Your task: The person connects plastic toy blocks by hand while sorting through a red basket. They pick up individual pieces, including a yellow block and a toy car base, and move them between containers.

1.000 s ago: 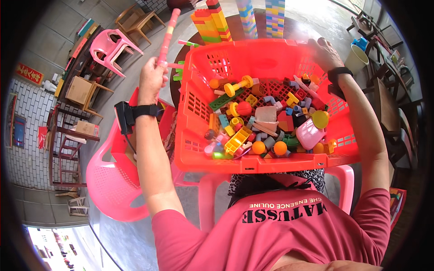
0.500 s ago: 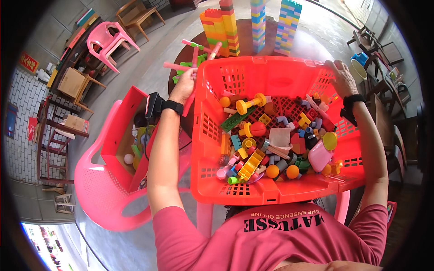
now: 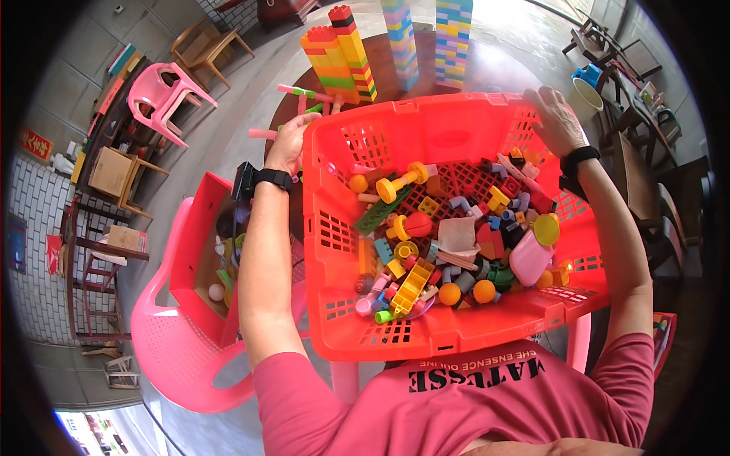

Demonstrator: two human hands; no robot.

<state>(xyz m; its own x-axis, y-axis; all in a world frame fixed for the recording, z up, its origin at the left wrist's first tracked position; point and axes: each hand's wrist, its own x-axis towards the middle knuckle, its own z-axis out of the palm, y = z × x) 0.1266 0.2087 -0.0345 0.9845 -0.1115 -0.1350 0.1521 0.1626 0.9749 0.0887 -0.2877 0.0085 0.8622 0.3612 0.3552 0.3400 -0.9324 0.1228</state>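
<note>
Handling a large red basket [image 3: 471,338] looks like the step in hand: it sits before the wearer's body, near rim at six o'clock, far rim overlapping the view of the round table [image 3: 498,72] at twelve. What bears its weight is hidden. The left hand [image 3: 290,143] is at the basket's ten o'clock corner, partly curled; its fingers are largely hidden, so I cannot tell how firmly it grips, or whether it also holds one of the pink-and-green sticks [image 3: 308,94] just beyond it. The right hand [image 3: 559,120], between one and two o'clock, lies over the far rim, its fingers loosely bent and close together.

Inside is a loose heap: a yellow dumbbell-shaped toy [image 3: 403,181] toward eleven o'clock, an orange ball [image 3: 449,293] at six, a pink scoop-like piece [image 3: 532,258] between three and four.

In my judgement, the next move calls for a sure grip at both corners and even lifting or turning, so the heap does not slide, with clearance from the orange-and-yellow block tower [image 3: 327,57] at eleven o'clock and the pastel tower [image 3: 452,45] at twelve.
</note>
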